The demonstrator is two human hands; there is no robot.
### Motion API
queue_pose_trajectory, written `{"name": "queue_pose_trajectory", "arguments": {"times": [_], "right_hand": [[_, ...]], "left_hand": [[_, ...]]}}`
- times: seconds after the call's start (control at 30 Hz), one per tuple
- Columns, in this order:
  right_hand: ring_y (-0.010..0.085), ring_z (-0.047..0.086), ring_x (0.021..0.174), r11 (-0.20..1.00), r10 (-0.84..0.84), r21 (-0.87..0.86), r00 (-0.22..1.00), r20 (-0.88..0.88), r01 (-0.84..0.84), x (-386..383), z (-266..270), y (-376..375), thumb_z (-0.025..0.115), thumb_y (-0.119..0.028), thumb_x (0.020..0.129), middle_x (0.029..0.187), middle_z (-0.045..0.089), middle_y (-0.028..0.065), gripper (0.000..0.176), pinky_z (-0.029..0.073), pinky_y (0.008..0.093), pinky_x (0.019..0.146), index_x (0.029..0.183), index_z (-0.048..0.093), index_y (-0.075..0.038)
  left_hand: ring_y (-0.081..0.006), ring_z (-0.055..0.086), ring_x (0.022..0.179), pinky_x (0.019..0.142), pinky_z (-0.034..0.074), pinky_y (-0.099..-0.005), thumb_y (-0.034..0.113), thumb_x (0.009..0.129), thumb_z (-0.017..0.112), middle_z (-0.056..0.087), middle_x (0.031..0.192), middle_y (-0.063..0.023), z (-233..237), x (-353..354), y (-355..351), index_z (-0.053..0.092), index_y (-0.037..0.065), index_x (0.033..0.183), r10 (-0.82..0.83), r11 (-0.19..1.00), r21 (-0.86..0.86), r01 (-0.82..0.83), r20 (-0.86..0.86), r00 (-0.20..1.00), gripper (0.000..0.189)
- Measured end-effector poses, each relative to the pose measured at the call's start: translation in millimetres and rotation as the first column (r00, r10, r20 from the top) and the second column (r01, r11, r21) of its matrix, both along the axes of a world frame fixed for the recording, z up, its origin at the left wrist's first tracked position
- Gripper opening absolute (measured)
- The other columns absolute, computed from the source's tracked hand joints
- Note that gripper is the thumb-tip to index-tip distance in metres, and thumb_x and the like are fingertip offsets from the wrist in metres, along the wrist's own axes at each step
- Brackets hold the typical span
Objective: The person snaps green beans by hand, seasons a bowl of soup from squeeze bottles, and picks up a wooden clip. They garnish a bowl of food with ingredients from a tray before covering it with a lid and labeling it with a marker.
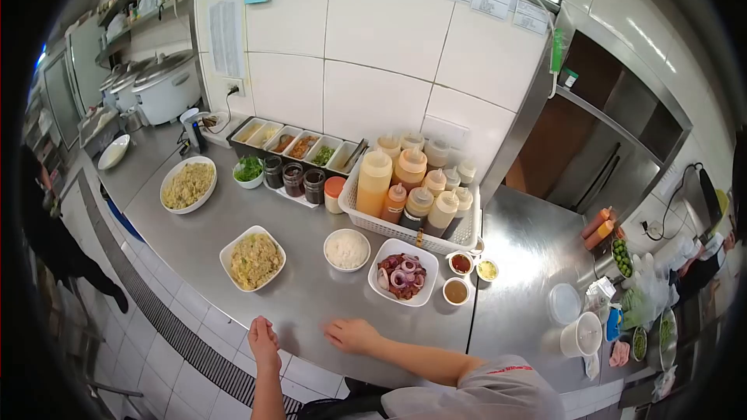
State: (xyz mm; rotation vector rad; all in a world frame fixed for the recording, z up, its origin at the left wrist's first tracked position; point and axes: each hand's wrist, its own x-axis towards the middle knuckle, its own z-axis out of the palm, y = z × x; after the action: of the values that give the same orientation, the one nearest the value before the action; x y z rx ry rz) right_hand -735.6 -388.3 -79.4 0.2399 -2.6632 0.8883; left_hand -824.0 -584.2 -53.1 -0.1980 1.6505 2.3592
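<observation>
My left hand (264,341) is raised at the counter's front edge, fingers curled together, with nothing seen in it. To its right, my right hand (354,335) hovers over or rests on the steel surface; its fingers are loosely stretched and hold nothing. Beyond my left hand stands a square white bowl of fried rice (255,260). A round bowl of white rice (346,250) is farther back, beside a square bowl of meat topped with purple onion rings (403,273). Small cups of red sauce (461,264), brown sauce (456,291) and something pale yellow (487,270) sit close by.
A white basket (373,223) holds several squeeze bottles. Behind are topping containers (299,146), dark jars (293,180) and a bowl of greens (249,171). Another fried rice bowl (188,185) stands left. Rice cookers (166,91) line the far left. A person (66,233) stands left.
</observation>
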Motion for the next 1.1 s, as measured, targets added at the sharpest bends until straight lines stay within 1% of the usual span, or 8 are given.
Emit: {"name": "queue_pose_trajectory", "arguments": {"times": [0.3, 0.37, 0.43, 0.47, 0.57, 0.7, 0.83, 1.1], "right_hand": [[0.0270, 0.057, 0.071, 0.952, -0.287, 0.107, 0.958, -0.023, 0.288, -10, -1, -10, 0.058, -0.019, 0.077, 0.083, 0.056, 0.0080, 0.018, 0.048, 0.0375, 0.061, 0.092, 0.058, -0.011], [0.0297, 0.054, 0.084, 0.929, -0.270, 0.225, 0.953, -0.137, 0.295, -10, 1, -10, 0.057, -0.021, 0.077, 0.094, 0.052, 0.0120, 0.018, 0.045, 0.0417, 0.071, 0.090, 0.058, -0.009], [0.0304, 0.051, 0.089, 0.934, -0.275, 0.198, 0.952, -0.133, 0.297, -11, 3, -14, 0.059, -0.020, 0.075, 0.097, 0.051, 0.0131, 0.021, 0.043, 0.0416, 0.075, 0.093, 0.057, -0.009], [0.0311, 0.049, 0.094, 0.944, -0.266, 0.164, 0.955, -0.133, 0.286, -13, 3, -15, 0.060, -0.019, 0.074, 0.101, 0.050, 0.0142, 0.025, 0.041, 0.0416, 0.080, 0.096, 0.056, -0.009], [0.0326, 0.048, 0.098, 0.944, -0.224, 0.207, 0.958, -0.180, 0.259, -24, -6, -10, 0.060, -0.017, 0.073, 0.104, 0.050, 0.0165, 0.029, 0.040, 0.0411, 0.084, 0.099, 0.055, -0.006], [0.0368, 0.044, 0.107, 0.921, -0.228, 0.314, 0.973, -0.040, 0.229, -23, -8, -19, 0.058, -0.021, 0.076, 0.115, 0.048, 0.0202, 0.035, 0.036, 0.0430, 0.090, 0.107, 0.053, -0.004], [0.0316, 0.044, 0.110, 0.924, -0.216, 0.320, 0.976, -0.008, 0.207, -26, -10, -26, 0.055, -0.014, 0.079, 0.119, 0.047, 0.0170, 0.033, 0.034, 0.0372, 0.094, 0.111, 0.053, -0.003], [0.0318, 0.043, 0.111, 0.894, -0.200, 0.418, 0.978, 0.053, 0.160, -29, -10, -36, 0.050, -0.013, 0.083, 0.123, 0.043, 0.0178, 0.034, 0.034, 0.0371, 0.093, 0.115, 0.049, 0.000]], "left_hand": [[-0.0020, 0.028, 0.042, 0.035, 0.020, -0.0167, 0.017, 0.087, 0.048, 0.036, 0.060, 0.0066, -39, -34, -73, 0.050, 0.012, 0.095, 0.263, 0.957, 0.086, -0.278, 0.157, 0.952, 0.010], [-0.0032, 0.038, 0.053, 0.043, 0.032, -0.0148, 0.016, 0.086, 0.050, 0.042, 0.069, 0.0042, -51, -40, -88, 0.050, 0.011, 0.100, 0.242, 0.955, 0.117, -0.272, 0.218, 0.945, 0.015], [-0.0104, 0.050, 0.078, 0.068, 0.043, -0.0214, 0.019, 0.085, 0.050, 0.051, 0.092, -0.0013, -82, -52, -101, 0.047, 0.010, 0.112, 0.183, 0.954, 0.184, -0.234, 0.259, 0.948, 0.029], [-0.0104, 0.050, 0.078, 0.068, 0.043, -0.0214, 0.019, 0.085, 0.050, 0.051, 0.092, -0.0013, -91, -60, -103, 0.047, 0.010, 0.112, 0.176, 0.955, 0.187, -0.232, 0.272, 0.946, 0.029], [-0.0244, 0.045, 0.110, 0.093, 0.035, -0.0335, 0.031, 0.084, 0.048, 0.041, 0.126, -0.0100, -115, -76, -104, 0.038, 0.008, 0.126, 0.126, 0.956, 0.200, -0.215, 0.382, 0.916, 0.049], [-0.0226, 0.045, 0.110, 0.090, 0.038, -0.0318, 0.026, 0.087, 0.045, 0.047, 0.122, -0.0099, -107, -80, -100, 0.043, 0.002, 0.120, 0.126, 0.911, 0.311, -0.272, 0.417, 0.900, 0.041], [-0.0125, 0.055, 0.087, 0.073, 0.045, -0.0237, 0.017, 0.088, 0.040, 0.056, 0.103, -0.0040, -160, -93, -96, 0.049, 0.006, 0.112, 0.145, 0.900, 0.274, -0.338, 0.544, 0.827, 0.028], [-0.0132, 0.055, 0.087, 0.074, 0.044, -0.0271, 0.012, 0.088, 0.040, 0.055, 0.101, -0.0044, -211, -79, -81, 0.050, 0.007, 0.108, 0.138, 0.860, 0.269, -0.433, 0.695, 0.706, 0.024]]}}
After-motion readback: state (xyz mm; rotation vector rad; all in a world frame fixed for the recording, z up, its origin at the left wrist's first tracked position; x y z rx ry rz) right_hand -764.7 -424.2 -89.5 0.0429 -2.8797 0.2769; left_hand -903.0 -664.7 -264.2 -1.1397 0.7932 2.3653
